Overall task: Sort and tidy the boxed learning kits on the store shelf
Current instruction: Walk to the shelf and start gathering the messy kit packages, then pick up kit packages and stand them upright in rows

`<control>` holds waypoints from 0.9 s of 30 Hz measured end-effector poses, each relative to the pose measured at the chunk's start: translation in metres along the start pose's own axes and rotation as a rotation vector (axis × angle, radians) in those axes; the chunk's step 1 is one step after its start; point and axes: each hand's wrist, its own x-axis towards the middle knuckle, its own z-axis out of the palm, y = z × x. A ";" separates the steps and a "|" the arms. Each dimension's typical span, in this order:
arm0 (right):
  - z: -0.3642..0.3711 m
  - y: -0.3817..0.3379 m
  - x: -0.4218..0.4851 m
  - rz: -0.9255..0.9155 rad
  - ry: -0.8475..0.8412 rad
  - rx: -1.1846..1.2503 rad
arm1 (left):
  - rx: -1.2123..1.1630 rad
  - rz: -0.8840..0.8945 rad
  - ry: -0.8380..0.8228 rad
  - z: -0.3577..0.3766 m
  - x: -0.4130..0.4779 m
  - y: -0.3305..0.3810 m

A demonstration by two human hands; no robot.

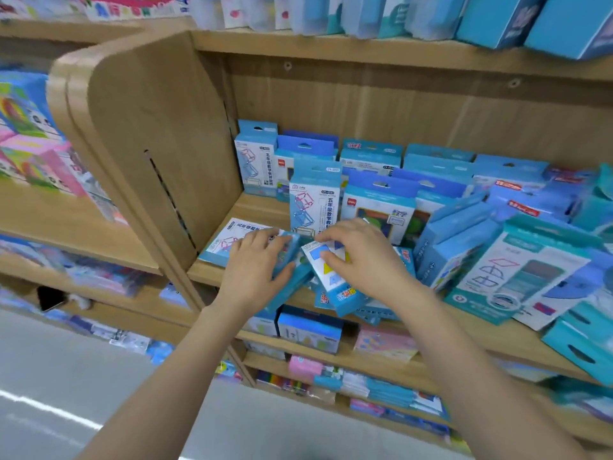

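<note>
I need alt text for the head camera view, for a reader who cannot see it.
A person's left hand grips a blue box and the right hand holds a white box with coloured shapes, at the front of a wooden shelf. Behind them more blue boxes stand upright; a flat box lies at the left.

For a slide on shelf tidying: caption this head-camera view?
At the front of the wooden shelf, the left hand grips a blue box, the right hand holds a shape-printed box, upright kits behind.

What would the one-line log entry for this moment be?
left hand: grips blue box | right hand: holds shape-print box | place: shelf front
</note>
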 end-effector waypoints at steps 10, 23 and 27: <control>0.001 -0.007 -0.015 0.150 0.065 0.020 | -0.162 0.192 0.002 -0.002 0.008 -0.015; 0.008 -0.045 -0.057 0.898 0.253 0.106 | -0.320 0.459 -0.206 0.000 0.019 -0.026; 0.004 -0.047 -0.053 0.990 0.149 0.080 | -0.396 0.422 -0.224 -0.001 0.023 -0.022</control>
